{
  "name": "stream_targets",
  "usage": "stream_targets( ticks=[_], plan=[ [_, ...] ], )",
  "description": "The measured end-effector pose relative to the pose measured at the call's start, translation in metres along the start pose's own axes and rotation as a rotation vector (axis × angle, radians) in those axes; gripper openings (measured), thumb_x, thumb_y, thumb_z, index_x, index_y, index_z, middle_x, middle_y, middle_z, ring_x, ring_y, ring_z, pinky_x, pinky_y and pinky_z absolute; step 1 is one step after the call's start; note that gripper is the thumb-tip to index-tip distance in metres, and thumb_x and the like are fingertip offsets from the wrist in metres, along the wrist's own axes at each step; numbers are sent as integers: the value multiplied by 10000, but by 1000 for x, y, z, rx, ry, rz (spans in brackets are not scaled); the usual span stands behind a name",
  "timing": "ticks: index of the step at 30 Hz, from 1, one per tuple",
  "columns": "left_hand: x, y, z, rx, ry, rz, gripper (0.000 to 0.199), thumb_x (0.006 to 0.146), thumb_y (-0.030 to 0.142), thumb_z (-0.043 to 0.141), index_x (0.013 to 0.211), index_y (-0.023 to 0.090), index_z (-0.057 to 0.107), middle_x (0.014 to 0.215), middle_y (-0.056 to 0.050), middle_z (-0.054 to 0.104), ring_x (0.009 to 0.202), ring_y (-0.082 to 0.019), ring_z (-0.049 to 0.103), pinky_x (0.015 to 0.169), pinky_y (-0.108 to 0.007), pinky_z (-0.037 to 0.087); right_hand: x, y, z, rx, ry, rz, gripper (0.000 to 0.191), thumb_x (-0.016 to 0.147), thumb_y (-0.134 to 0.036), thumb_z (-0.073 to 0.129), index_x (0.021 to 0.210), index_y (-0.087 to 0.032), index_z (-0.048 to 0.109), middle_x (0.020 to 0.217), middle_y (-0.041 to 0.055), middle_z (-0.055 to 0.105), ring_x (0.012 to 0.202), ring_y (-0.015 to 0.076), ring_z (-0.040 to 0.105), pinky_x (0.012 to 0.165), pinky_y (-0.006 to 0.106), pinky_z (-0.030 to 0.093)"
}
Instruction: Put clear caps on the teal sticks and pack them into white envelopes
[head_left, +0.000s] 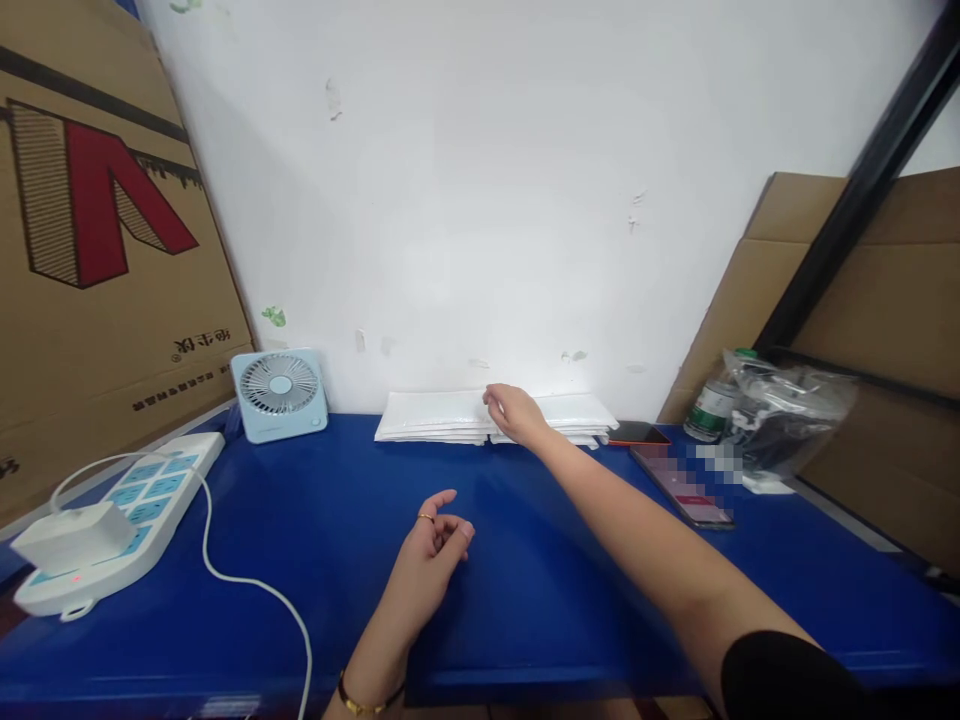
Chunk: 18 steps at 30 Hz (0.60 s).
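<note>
Two low stacks of flat white packets lie side by side against the wall, a left stack (431, 415) and a right stack (577, 412). My right hand (516, 412) reaches forward to where the stacks meet, with its fingers curled together over the packets. Its thumb and fingertips are partly hidden, so I cannot make out whether a packet is between them. Nearer to me, my left hand (435, 550) hovers over the blue table (525, 580), empty. Its fingers are loosely bent and apart, the index finger stretched out, with a ring on one finger.
On the left are a light-blue fan (280, 395), a white power strip (142, 510) with a charger (75, 537), and a white cable (255, 582) trailing forward. A phone (686, 490), a dark flat device (637, 433), a bottle (711, 405) and a clear plastic bag (784, 415) lie right.
</note>
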<state>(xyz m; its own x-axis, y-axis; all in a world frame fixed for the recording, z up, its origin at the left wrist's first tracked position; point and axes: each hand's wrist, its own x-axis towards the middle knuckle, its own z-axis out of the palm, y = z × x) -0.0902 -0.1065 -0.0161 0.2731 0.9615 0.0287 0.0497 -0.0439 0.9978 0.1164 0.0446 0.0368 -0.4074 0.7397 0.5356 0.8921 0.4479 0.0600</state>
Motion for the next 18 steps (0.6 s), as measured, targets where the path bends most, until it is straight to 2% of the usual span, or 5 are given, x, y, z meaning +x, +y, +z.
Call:
stream_targets(
  ticks=[2,5,9,14,18],
  plan=[
    [0,1,3,-12,0,-3,558,784,438,559,1234,182,352,837,-7,569,649,-104,526,570,-222,399,-5,-4,1,-4,-55,-75,326,854,-271,437,1152,-155,501,1204,105,554,1117,218,474,938,318,321],
    [1,0,5,-12,1,10,546,778,418,573,1220,179,361,808,5,557,626,-95,524,559,-215,395,-4,-11,11,-92,-153,-32,421,785,-205,515,1192,-103,482,1289,164,489,1208,257,403,972,345,294],
    [1,-4,3,-19,30,7,526,784,381,571,1218,178,353,796,15,542,607,-84,518,525,-198,380,11,-13,22,-98,-182,26,183,786,-125,485,926,-94,598,947,170,650,949,253,573,840,337,365],
    [1,-4,2,-96,24,-31,528,776,365,601,1214,173,379,844,-8,569,627,-85,539,509,-185,377,27,-19,9,-39,-50,84,212,875,-194,376,915,-121,572,953,148,633,911,230,563,786,312,357],
    [6,6,4,-452,61,-163,527,765,333,641,1219,192,412,1151,-104,560,938,-153,593,679,-223,473,17,-28,-14,153,108,225,277,903,-238,277,929,-157,540,793,56,607,722,170,541,643,262,354]
  ],
)
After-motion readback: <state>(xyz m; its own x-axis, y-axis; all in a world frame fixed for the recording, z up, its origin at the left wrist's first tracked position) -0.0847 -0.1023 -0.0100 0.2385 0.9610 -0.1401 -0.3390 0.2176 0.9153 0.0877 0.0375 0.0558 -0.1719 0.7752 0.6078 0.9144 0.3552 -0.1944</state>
